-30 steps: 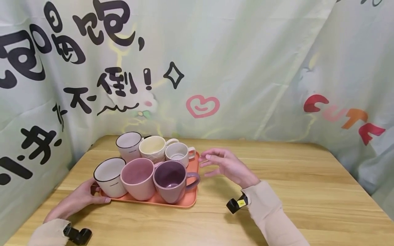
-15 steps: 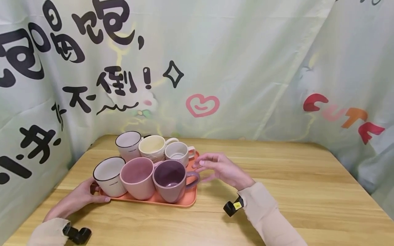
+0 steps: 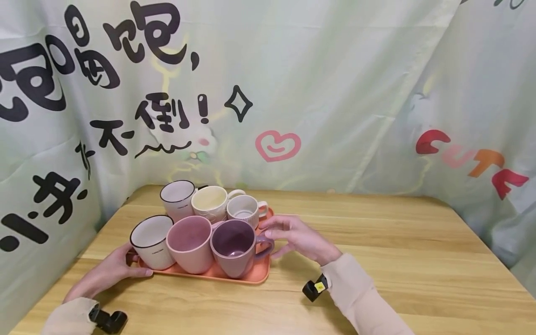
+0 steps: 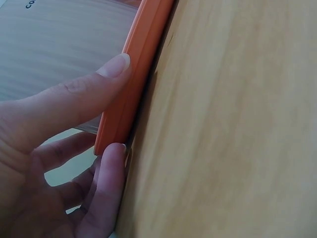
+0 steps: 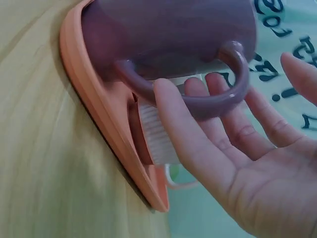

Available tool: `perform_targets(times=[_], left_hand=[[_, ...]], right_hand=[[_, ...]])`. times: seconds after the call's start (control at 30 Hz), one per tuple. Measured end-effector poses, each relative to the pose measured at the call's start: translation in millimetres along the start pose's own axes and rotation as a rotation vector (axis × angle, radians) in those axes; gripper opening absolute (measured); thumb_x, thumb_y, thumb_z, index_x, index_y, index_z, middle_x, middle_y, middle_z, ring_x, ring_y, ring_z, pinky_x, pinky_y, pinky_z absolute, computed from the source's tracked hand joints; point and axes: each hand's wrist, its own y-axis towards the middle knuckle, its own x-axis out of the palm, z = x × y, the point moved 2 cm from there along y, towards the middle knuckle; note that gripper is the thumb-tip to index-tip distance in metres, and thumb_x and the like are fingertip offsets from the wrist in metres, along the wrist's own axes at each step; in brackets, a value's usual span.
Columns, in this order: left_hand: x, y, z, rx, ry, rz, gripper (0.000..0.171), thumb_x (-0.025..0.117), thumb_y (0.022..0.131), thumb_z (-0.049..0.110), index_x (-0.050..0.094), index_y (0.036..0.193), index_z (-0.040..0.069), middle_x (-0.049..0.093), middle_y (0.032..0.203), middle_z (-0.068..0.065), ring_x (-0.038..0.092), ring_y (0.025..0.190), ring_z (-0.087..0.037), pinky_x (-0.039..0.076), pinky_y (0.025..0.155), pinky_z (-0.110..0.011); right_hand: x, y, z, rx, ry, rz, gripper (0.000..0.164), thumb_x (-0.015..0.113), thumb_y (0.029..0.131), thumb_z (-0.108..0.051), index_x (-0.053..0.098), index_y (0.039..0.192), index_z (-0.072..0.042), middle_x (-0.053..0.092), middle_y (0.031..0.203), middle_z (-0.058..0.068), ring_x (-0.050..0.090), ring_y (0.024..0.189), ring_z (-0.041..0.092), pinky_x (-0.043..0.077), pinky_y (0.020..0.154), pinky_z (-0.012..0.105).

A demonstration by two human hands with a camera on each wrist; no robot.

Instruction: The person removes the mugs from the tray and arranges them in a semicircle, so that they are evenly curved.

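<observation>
An orange tray point(image 3: 209, 277) bears several mugs in two rows. My left hand point(image 3: 110, 272) grips its front left corner, thumb lying along the rim and little finger at the corner in the left wrist view. Nearest that hand is a white mug point(image 3: 152, 246) with a black rim. Beside it are a pink mug point(image 3: 189, 251) and a purple mug point(image 3: 232, 260), whose handle points right. My right hand point(image 3: 299, 237) is at this handle point(image 5: 213, 104), fingers loosely bent around and behind it, thumb held apart.
Behind stand another black-rimmed white mug point(image 3: 177, 197), a cream mug point(image 3: 209, 204) and a small ribbed white cup point(image 3: 243, 209). The wooden table point(image 3: 377, 242) extends to the right. A printed curtain point(image 3: 335, 93) hangs behind it.
My right hand has moved left and slightly down, from beyond the tray's right side to the purple mug's handle. The left hand, tray and mugs have kept their places.
</observation>
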Motion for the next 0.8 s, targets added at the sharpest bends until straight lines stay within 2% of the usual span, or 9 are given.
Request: perform_targets(times=[0.2,0.33,0.47,0.63,0.7,0.8], left_hand=[[1.6,-0.2,-2.7,-0.014,0.001,0.007,0.067,0.086,0.081,0.012,0.044,0.126,-0.016,0.057,0.097,-0.008,0.052,0.086,-0.018,0.044,0.074,-0.026],[1.6,1.6,-2.9,0.012,0.008,0.016,0.064,0.086,0.08,0.011,0.047,0.124,-0.014,0.056,0.096,-0.008,0.051,0.085,-0.017,0.043,0.073,-0.026],[1.6,2.6,-1.6,0.011,-0.015,0.01,0.066,0.087,0.08,0.012,0.047,0.125,-0.015,0.055,0.096,-0.008,0.051,0.086,-0.019,0.042,0.073,-0.027],[1.2,1.3,-0.5,-0.01,-0.032,-0.002,0.071,0.087,0.08,0.012,0.043,0.127,-0.017,0.056,0.098,-0.009,0.052,0.087,-0.02,0.043,0.074,-0.026],[0.9,0.8,-0.3,-0.009,-0.032,-0.004,0.071,0.087,0.08,0.012,0.043,0.128,-0.017,0.057,0.099,-0.01,0.052,0.087,-0.021,0.044,0.074,-0.026],[0.5,0.5,-0.4,-0.012,-0.028,0.0,0.072,0.087,0.08,0.013,0.043,0.129,-0.017,0.057,0.1,-0.01,0.052,0.088,-0.022,0.044,0.075,-0.026]], right_hand=[[4.8,5.7,-5.7,-0.002,-0.101,-0.055,0.036,0.063,0.098,-0.009,0.054,0.128,0.01,0.068,0.106,0.01,0.069,0.098,0.031,0.057,0.077,0.05],[6.9,7.5,-5.1,-0.002,-0.12,-0.084,0.033,0.063,0.098,-0.005,0.052,0.127,0.007,0.068,0.099,0.01,0.07,0.094,0.028,0.057,0.079,0.052],[8.9,8.2,-1.4,-0.019,-0.096,-0.064,0.028,0.061,0.097,0.001,0.052,0.123,0.006,0.067,0.096,0.009,0.069,0.089,0.023,0.056,0.081,0.054],[11.9,10.0,4.6,-0.055,-0.098,-0.038,0.021,0.061,0.095,0.004,0.053,0.114,0.006,0.067,0.092,0.008,0.069,0.083,0.02,0.058,0.076,0.043],[12.9,10.6,6.4,-0.071,-0.109,-0.026,0.018,0.061,0.095,0.004,0.053,0.111,0.006,0.066,0.09,0.007,0.07,0.082,0.023,0.057,0.073,0.04],[14.9,10.7,8.1,-0.094,-0.105,-0.015,0.018,0.061,0.095,0.006,0.052,0.109,0.008,0.066,0.089,0.009,0.071,0.085,0.034,0.058,0.076,0.047]])
